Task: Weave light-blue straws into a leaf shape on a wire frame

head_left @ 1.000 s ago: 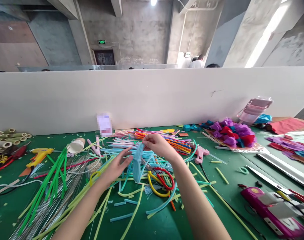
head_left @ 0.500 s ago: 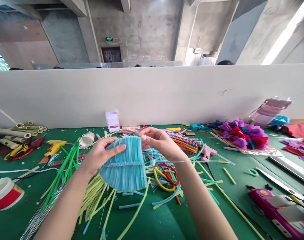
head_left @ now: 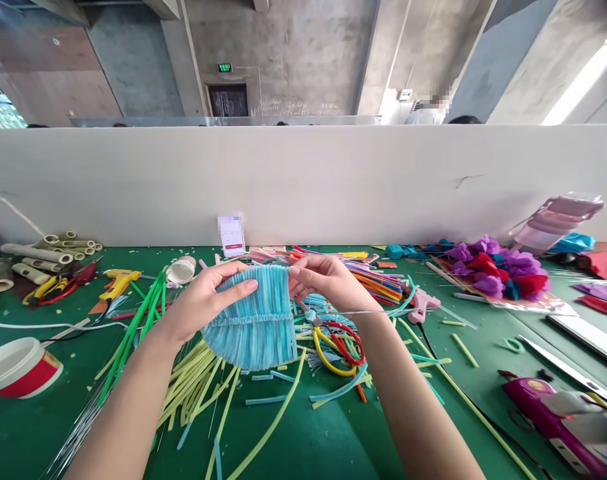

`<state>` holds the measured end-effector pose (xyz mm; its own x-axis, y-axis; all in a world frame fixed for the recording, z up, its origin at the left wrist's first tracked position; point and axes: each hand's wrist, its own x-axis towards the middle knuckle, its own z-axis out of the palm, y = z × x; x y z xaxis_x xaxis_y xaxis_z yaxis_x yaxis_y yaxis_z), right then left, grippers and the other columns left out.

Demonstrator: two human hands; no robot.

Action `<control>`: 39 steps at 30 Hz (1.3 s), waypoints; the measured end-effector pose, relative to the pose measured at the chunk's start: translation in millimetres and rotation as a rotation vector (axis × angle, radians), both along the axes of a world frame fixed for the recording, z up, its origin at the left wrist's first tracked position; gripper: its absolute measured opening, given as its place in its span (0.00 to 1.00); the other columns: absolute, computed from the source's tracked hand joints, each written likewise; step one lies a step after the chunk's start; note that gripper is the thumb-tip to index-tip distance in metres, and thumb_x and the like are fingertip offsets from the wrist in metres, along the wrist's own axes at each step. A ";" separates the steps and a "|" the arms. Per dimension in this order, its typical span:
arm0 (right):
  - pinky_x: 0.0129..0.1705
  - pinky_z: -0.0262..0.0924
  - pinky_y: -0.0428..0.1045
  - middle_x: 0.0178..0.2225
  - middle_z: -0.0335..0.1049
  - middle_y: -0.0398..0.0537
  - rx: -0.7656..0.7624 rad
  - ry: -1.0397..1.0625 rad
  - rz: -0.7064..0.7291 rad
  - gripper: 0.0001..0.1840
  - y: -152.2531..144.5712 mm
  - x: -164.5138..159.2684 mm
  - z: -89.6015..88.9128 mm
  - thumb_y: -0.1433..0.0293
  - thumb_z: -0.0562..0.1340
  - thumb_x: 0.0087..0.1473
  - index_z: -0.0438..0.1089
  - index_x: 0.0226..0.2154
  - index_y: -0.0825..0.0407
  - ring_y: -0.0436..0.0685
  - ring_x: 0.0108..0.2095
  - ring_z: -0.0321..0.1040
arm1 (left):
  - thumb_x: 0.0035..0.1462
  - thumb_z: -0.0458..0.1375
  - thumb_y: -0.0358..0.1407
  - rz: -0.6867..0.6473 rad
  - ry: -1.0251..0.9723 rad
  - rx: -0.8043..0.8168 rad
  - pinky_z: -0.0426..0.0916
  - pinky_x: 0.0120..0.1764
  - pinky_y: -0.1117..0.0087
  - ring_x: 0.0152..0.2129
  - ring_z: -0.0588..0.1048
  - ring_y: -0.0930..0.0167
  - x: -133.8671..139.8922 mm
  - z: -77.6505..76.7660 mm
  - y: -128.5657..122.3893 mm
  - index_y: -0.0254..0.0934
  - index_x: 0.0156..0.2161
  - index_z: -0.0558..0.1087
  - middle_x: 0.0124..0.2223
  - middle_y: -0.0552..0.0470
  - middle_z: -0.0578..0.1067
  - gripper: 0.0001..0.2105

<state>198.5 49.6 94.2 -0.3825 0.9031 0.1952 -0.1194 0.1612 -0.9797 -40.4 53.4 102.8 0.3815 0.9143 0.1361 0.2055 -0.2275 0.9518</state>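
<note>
A light-blue, half-round panel of pipe cleaners [head_left: 256,333] with a raised band across its middle hangs above the table. My left hand [head_left: 216,293] is closed on its upper left, thumb on the near face and the other fingers mostly behind. At the upper right edge my right hand [head_left: 323,280] pinches a thin wire, fingertips touching the panel; the exact grip is partly hidden. The thin wire [head_left: 370,311] trails across my right wrist. Below that hand, pliers with red and yellow handles [head_left: 328,347] lie among blue and yellow-green pipe cleaners [head_left: 196,383].
Green pipe cleaners [head_left: 143,327] and a paper cup [head_left: 20,367] are at left, near a yellow glue gun [head_left: 117,285]. A pink glue gun [head_left: 423,305], scissors [head_left: 566,363] and a magenta device [head_left: 548,417] lie right. A propped phone [head_left: 232,239] stands before the white partition [head_left: 303,180].
My right fingers have closed in at the panel's upper right edge, and the wire loop there no longer shows. The view has shifted slightly; my left hand keeps its hold.
</note>
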 end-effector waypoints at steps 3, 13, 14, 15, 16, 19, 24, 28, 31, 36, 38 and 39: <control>0.30 0.71 0.45 0.26 0.77 0.45 0.001 -0.044 0.019 0.14 -1.1 -3.8 1.3 0.59 0.68 0.52 0.74 0.28 0.54 0.50 0.26 0.74 | 0.55 0.61 0.48 -0.115 0.078 -0.019 0.74 0.40 0.64 0.40 0.78 0.60 0.6 0.6 -1.3 0.39 0.51 0.75 0.44 0.47 0.80 0.21; 0.26 0.68 0.44 0.24 0.73 0.42 -0.012 0.035 0.090 0.18 -3.5 -22.6 0.1 0.55 0.67 0.51 0.73 0.29 0.55 0.47 0.22 0.70 | 0.57 0.61 0.45 -0.190 0.102 0.067 0.68 0.39 0.71 0.38 0.77 0.66 18.5 -1.0 -6.7 0.39 0.41 0.79 0.40 0.51 0.82 0.13; 0.26 0.68 0.44 0.24 0.73 0.41 -0.001 0.047 0.091 0.16 -3.6 -22.0 -0.4 0.57 0.68 0.51 0.73 0.31 0.54 0.47 0.22 0.70 | 0.57 0.61 0.45 -0.201 0.109 0.065 0.68 0.39 0.71 0.38 0.77 0.66 18.3 -0.6 -7.2 0.38 0.41 0.79 0.40 0.51 0.82 0.13; 0.27 0.68 0.44 0.25 0.73 0.41 0.008 0.055 0.095 0.15 -3.5 -21.2 -0.9 0.59 0.69 0.51 0.73 0.33 0.54 0.47 0.23 0.70 | 0.57 0.61 0.45 -0.218 0.117 0.053 0.68 0.39 0.71 0.38 0.77 0.65 17.9 -0.4 -7.6 0.38 0.41 0.80 0.41 0.50 0.82 0.14; 0.27 0.68 0.44 0.25 0.73 0.40 0.012 0.059 0.102 0.14 -3.3 -20.4 -1.5 0.60 0.69 0.51 0.74 0.34 0.54 0.47 0.23 0.70 | 0.57 0.61 0.46 -0.238 0.124 0.039 0.68 0.40 0.70 0.39 0.77 0.65 17.5 -0.4 -7.7 0.38 0.43 0.79 0.42 0.50 0.82 0.15; 0.28 0.67 0.43 0.26 0.73 0.41 0.013 0.053 0.137 0.13 -1.7 -19.1 -2.9 0.62 0.69 0.51 0.74 0.33 0.54 0.47 0.24 0.70 | 0.57 0.61 0.47 -0.278 0.147 0.026 0.68 0.39 0.70 0.38 0.76 0.64 16.7 -1.8 -7.2 0.37 0.45 0.79 0.41 0.49 0.81 0.17; 0.28 0.67 0.45 0.25 0.71 0.41 0.004 0.046 0.111 0.13 -1.5 -21.7 -7.0 0.62 0.69 0.52 0.73 0.33 0.55 0.48 0.24 0.69 | 0.56 0.60 0.48 -0.263 0.166 0.031 0.64 0.31 0.72 0.31 0.73 0.67 17.0 -3.2 -5.0 0.35 0.43 0.79 0.36 0.50 0.79 0.18; 0.28 0.66 0.45 0.29 0.71 0.41 -0.063 0.145 0.036 0.14 -15.9 -24.6 -23.0 0.60 0.68 0.52 0.73 0.38 0.52 0.49 0.27 0.70 | 0.58 0.59 0.48 -0.255 0.075 0.018 0.60 0.28 0.75 0.25 0.67 0.73 15.1 -10.9 -6.6 0.34 0.35 0.77 0.30 0.54 0.74 0.17; 0.30 0.64 0.44 0.30 0.72 0.42 -0.121 0.180 -0.060 0.15 -36.5 -25.9 -43.3 0.61 0.69 0.51 0.73 0.40 0.51 0.49 0.29 0.70 | 0.55 0.61 0.50 -0.213 -0.060 -0.114 0.57 0.26 0.77 0.23 0.64 0.76 15.6 -35.0 -14.5 0.33 0.32 0.75 0.27 0.56 0.70 0.18; 0.28 0.62 0.45 0.29 0.71 0.43 -0.229 0.138 -0.150 0.16 -64.5 -29.9 -82.6 0.57 0.68 0.51 0.74 0.36 0.53 0.48 0.26 0.67 | 0.49 0.65 0.54 -0.227 -0.447 -0.552 0.52 0.19 0.76 0.15 0.59 0.79 30.8 -93.9 -40.4 0.33 0.26 0.71 0.21 0.57 0.67 0.22; 0.28 0.61 0.45 0.28 0.71 0.43 -0.189 0.094 -0.177 0.16 -68.8 -31.7 -96.5 0.58 0.68 0.51 0.74 0.36 0.53 0.49 0.26 0.66 | 0.49 0.61 0.58 -0.247 -0.481 -0.630 0.50 0.17 0.75 0.11 0.55 0.79 37.3 -109.4 -48.9 0.36 0.22 0.68 0.15 0.59 0.61 0.25; 0.29 0.61 0.46 0.28 0.71 0.43 -0.147 0.060 -0.213 0.15 -70.0 -32.5 -102.1 0.59 0.68 0.51 0.74 0.37 0.52 0.50 0.27 0.67 | 0.50 0.59 0.59 -0.255 -0.492 -0.660 0.50 0.16 0.74 0.10 0.54 0.79 39.3 -114.4 -51.8 0.37 0.21 0.66 0.14 0.60 0.59 0.26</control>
